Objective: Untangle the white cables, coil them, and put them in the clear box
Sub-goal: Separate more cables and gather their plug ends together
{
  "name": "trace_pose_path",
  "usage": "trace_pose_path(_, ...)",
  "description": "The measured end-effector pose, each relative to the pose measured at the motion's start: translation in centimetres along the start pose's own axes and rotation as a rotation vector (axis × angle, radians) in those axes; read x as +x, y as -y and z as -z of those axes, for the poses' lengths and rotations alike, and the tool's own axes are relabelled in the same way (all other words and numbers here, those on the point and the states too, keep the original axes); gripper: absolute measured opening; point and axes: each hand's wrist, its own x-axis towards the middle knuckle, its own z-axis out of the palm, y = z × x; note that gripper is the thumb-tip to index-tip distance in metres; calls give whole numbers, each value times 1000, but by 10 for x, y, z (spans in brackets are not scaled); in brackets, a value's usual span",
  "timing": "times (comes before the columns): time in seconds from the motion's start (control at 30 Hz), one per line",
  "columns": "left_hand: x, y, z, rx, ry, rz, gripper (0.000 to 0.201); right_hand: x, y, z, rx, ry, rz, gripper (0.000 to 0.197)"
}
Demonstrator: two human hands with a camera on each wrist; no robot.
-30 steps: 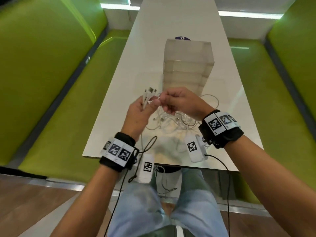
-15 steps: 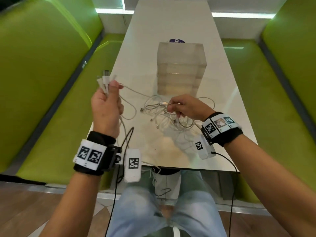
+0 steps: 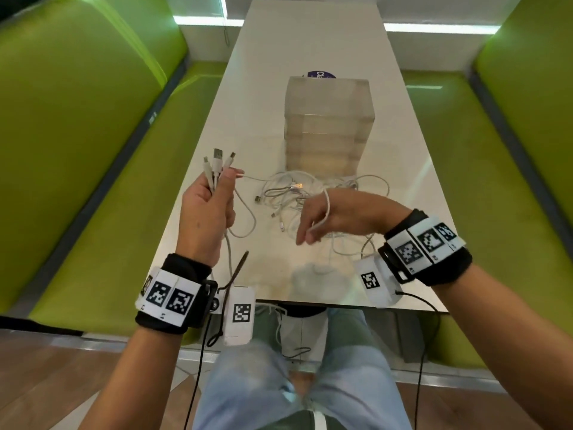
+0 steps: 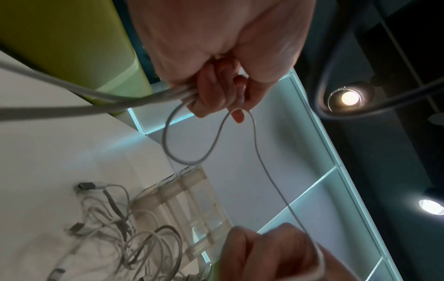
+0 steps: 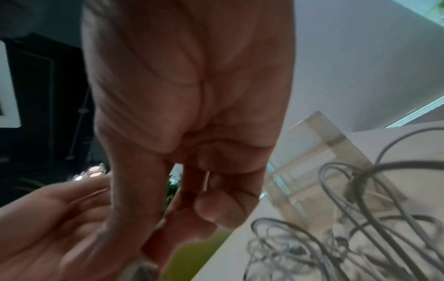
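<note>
A white tabletop [image 3: 310,41] is seen from above, flanked by green benches [image 3: 93,150]. A tall clear box [image 3: 328,125] stands upright near the middle of the tabletop. Just in front of the box, a tangle of white cables [image 3: 297,197] is spread on the surface, with several plugs lying loose in it.

The left hand [image 3: 207,212] is raised over the near left part of the tabletop. Its fingers are curled around a bundle of cable ends, and three plugs [image 3: 217,159] stick up above the fist. From this fist, strands are seen trailing down and across to the tangle.

The right hand [image 3: 335,217] is held above the near side of the tangle, fingers bent downward. One white strand [image 3: 326,209] is draped over the back of this hand and runs in among its fingers; the wrist view is blurred, but a thin strand is seen between the curled fingers.

Marker-tagged bands are worn on both wrists.
</note>
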Motion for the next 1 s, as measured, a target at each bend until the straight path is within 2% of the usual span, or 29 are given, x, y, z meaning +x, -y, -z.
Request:
trace_pose_path(0.1, -4, 1, -7, 6, -4, -14, 17, -8, -2, -25, -46, 136, -69, 13)
trace_pose_path(0.4, -10, -1, -13, -60, 33, -8, 20, -9, -30, -93, 100, 234, -206, 16)
trace_pose_path(0.53, -10, -2, -9, -66, 47, -6, 21, -16, -34, -91, -35, 362, -361, 26)
trace_pose_path(0.6, -9, -3, -7, -84, 48, 4, 22, -24, -33, -78, -139, 447, -473, 39)
trace_pose_path(0.63, -9, -3, -7, -97, 49, 11, 23, -27, -32, -71, -184, 434, -499, 41)
trace_pose_path(0.7, -9, -3, -8, -125, 62, 27, 25, -29, -31, -58, -174, 262, -486, 33)
trace_pose_path(0.77, -10, -2, -12, -155, 90, 44, 27, -28, -27, -48, -23, 5, -408, 32)
trace_pose_path(0.83, -12, -1, -17, -187, 131, 65, 28, -26, -21, -44, 100, -139, -276, 45)
trace_pose_path(0.9, -13, 1, -22, -213, 175, 80, 29, -21, -11, -54, 151, -134, -143, 53)
trace_pose_path(1.0, -15, 2, -26, -228, 209, 90, 29, -12, -1, -78, 243, -86, 5, 29)
